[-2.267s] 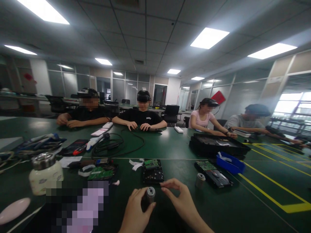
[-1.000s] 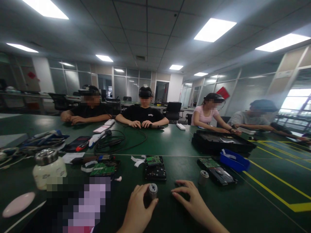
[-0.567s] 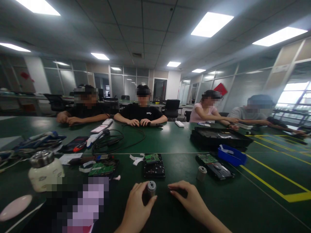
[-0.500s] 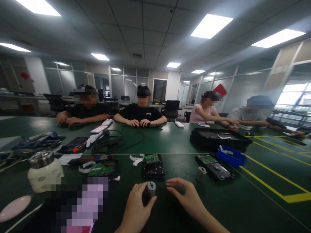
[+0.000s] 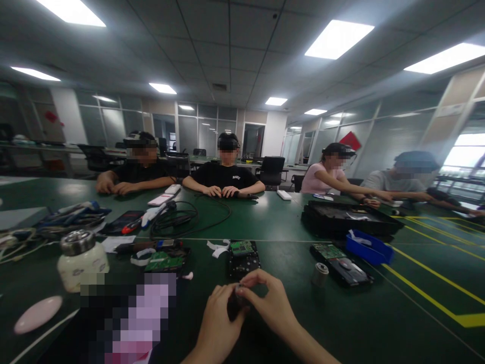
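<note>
My left hand (image 5: 217, 318) is wrapped round a small grey metal cylinder (image 5: 237, 290), of which only the top edge shows between my fingers. My right hand (image 5: 265, 298) has come over it, thumb and fingers pinched on the cylinder's top. Both hands hover low over the green table (image 5: 265, 225), just in front of a black hard drive (image 5: 243, 258) with a green circuit board. A second grey cylinder (image 5: 320, 274) stands upright to the right, apart from my hands.
A white jar (image 5: 81, 259) with a metal lid, a pink oval object (image 5: 37, 314) and a circuit board (image 5: 164, 261) lie to the left. A blue bin (image 5: 369, 247), another drive (image 5: 341, 264) and a black tray (image 5: 350, 217) sit right. Several people sit across.
My right hand lifted off the table and closed over the top of the cylinder in my left hand, hiding most of it. The view shifted slightly.
</note>
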The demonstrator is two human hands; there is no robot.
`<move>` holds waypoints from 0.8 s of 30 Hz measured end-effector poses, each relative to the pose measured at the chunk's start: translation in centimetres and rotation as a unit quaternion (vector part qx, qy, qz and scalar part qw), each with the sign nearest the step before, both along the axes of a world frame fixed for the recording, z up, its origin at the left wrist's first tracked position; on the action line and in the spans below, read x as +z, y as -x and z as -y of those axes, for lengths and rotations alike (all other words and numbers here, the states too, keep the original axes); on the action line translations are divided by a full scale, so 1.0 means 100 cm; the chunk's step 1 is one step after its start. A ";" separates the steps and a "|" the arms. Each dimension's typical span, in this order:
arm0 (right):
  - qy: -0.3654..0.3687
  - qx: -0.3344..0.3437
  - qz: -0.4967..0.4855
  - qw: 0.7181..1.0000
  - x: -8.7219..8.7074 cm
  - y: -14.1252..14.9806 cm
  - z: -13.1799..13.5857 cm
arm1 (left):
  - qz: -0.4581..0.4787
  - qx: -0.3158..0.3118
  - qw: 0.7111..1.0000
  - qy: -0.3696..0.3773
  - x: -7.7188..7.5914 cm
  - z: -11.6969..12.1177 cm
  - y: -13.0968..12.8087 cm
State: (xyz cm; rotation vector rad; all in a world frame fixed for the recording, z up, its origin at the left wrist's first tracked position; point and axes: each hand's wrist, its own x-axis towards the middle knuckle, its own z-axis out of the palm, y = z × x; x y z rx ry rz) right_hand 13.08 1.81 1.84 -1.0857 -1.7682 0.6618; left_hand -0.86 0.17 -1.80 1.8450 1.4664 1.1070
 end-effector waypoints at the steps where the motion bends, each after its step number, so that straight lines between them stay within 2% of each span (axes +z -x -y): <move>1: -0.010 -0.020 -0.002 1.000 -0.001 -0.001 0.000 | -0.002 0.002 1.000 0.002 0.000 0.000 0.000; 4: -0.043 -0.058 -0.017 0.997 0.000 -0.004 0.001 | -0.008 0.008 1.000 0.012 0.000 0.000 0.000; 10: -0.027 0.016 -0.028 0.999 -0.001 0.001 0.003 | -0.010 0.004 1.000 0.009 0.002 0.002 0.000; 14: -0.011 0.014 -0.038 0.999 0.004 -0.001 0.000 | -0.009 0.001 1.000 0.003 0.003 0.002 0.001; 17: -0.004 -0.008 -0.044 0.999 0.007 -0.023 -0.004 | -0.017 0.013 1.000 0.014 0.005 0.002 0.001; 19: 0.019 -0.009 -0.008 1.000 0.004 -0.043 -0.004 | -0.019 0.019 0.999 0.021 0.006 0.003 0.000; 24: 0.082 0.018 0.053 0.995 -0.017 -0.077 0.004 | -0.017 0.023 0.999 0.034 0.009 0.005 0.000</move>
